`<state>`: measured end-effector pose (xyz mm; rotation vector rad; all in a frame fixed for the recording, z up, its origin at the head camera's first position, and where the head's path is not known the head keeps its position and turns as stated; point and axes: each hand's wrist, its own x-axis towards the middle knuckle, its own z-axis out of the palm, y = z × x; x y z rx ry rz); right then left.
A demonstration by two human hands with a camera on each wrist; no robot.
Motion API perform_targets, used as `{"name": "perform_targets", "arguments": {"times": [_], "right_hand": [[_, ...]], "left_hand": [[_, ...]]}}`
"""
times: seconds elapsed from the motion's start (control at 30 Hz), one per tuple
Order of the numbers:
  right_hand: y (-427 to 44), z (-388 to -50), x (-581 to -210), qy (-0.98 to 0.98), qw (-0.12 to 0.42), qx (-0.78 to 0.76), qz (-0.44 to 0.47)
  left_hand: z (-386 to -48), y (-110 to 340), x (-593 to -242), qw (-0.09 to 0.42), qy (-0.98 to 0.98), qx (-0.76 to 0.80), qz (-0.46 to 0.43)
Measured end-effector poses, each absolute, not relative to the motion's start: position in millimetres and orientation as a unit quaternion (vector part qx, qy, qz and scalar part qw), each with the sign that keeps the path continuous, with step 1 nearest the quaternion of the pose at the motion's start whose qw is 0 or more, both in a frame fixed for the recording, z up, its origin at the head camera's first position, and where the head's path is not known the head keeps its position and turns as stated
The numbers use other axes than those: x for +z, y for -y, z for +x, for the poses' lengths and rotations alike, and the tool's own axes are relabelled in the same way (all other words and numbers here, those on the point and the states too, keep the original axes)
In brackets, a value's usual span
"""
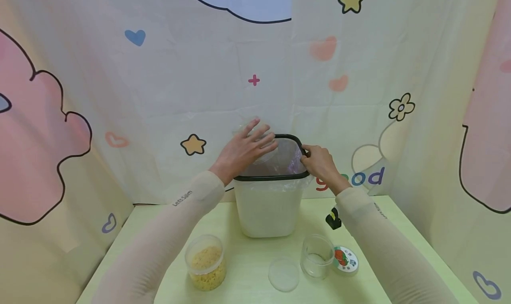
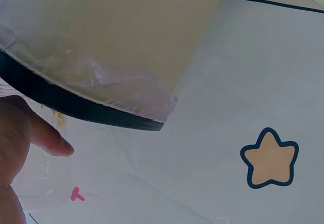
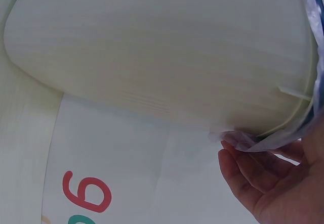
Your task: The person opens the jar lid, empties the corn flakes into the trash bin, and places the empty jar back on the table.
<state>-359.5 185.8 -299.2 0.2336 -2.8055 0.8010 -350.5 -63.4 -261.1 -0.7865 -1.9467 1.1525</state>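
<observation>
A white bin (image 1: pixel 268 211) with a black rim (image 1: pixel 271 178) and a thin plastic liner (image 1: pixel 295 162) stands upright at the back of the table. Above its left side, my left hand (image 1: pixel 245 151) holds a clear container (image 2: pixel 43 183), its outline partly hidden by the spread fingers. Small yellow bits (image 2: pixel 59 118) show near the thumb in the left wrist view. With my right hand (image 1: pixel 320 163) I grip the bin's right rim; in the right wrist view the fingers (image 3: pixel 240 176) curl under the liner's edge.
A tub of yellow crumbly food (image 1: pixel 206 266) stands front left. Front right are a translucent disc lid (image 1: pixel 284 274), a clear empty jar (image 1: pixel 317 259) and a round printed lid (image 1: pixel 346 259). A small black object (image 1: pixel 333 219) lies beside my right sleeve. Patterned curtains (image 1: pixel 199 73) surround the table.
</observation>
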Motion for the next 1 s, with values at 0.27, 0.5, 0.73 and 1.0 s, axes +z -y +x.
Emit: {"name": "perform_targets", "arguments": {"times": [0.27, 0.5, 0.73, 1.0], "right_hand": [[-187, -359, -300, 0.954, 0.107, 0.267, 0.08], [-187, -360, -300, 0.953, 0.107, 0.27, 0.081], [-187, -360, -300, 0.954, 0.104, 0.27, 0.078], [-187, -360, -300, 0.955, 0.108, 0.265, 0.081]], "left_hand": [[-348, 60, -259, 0.359, 0.742, 0.48, -0.298], [-349, 61, -256, 0.358, 0.729, 0.497, -0.305], [-348, 63, -253, 0.346, 0.721, 0.512, -0.314], [-348, 63, -249, 0.336, 0.721, 0.517, -0.317]]}}
